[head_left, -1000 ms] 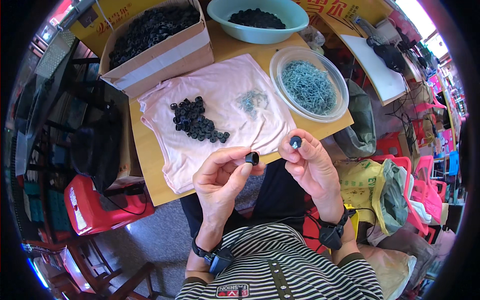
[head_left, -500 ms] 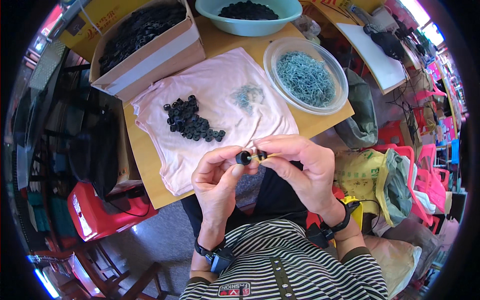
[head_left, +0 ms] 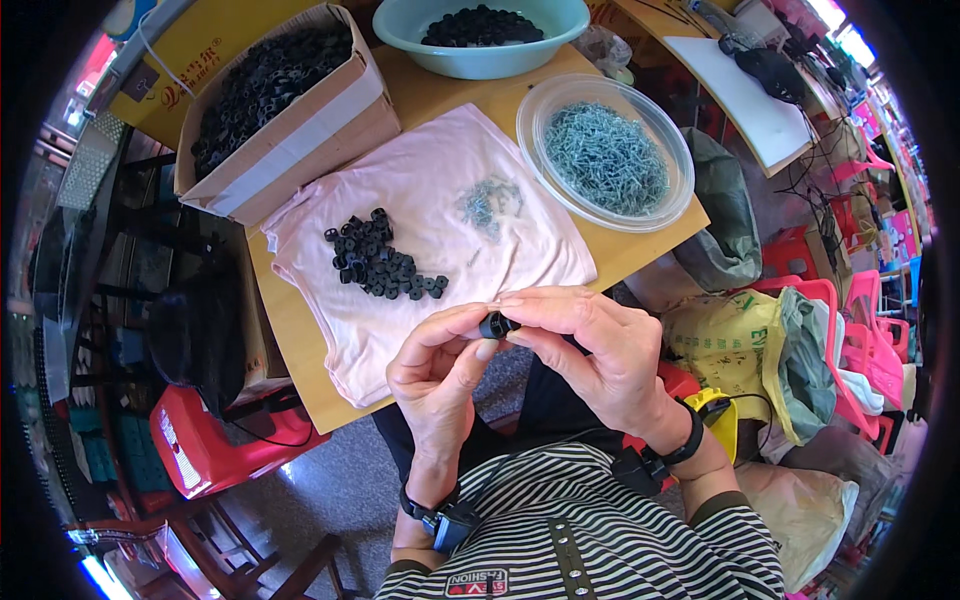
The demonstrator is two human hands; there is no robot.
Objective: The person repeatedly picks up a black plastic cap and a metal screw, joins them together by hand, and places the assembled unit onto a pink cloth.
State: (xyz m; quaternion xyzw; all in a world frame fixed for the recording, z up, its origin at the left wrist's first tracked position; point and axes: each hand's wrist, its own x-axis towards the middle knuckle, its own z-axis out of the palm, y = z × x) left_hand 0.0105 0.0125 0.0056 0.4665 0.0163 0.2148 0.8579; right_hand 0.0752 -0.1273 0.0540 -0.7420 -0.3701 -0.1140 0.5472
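Observation:
Above the near edge of the table, my left hand [head_left: 436, 368] pinches a small black cylindrical plastic piece [head_left: 492, 326] between thumb and fingers. My right hand [head_left: 600, 345] closes its fingertips on a second small black part [head_left: 510, 323], which meets the first end to end. Whatever lies between the two parts is hidden. Beyond my hands, a pile of small black plastic pieces [head_left: 380, 262] rests on a pink cloth [head_left: 440, 150]. To its right on the cloth is a small heap of silvery screws [head_left: 490, 204].
An open cardboard box [head_left: 300, 140] full of black pieces stands at the back left. Behind is a pale green basin [head_left: 480, 62] with more black pieces. A clear round tub [head_left: 528, 125] of screws sits at right. A red plastic stool [head_left: 220, 450] is beside the table.
My two hands have brought the black parts together; the gap with a thin yellowish piece between them has closed. My view has shifted slightly.

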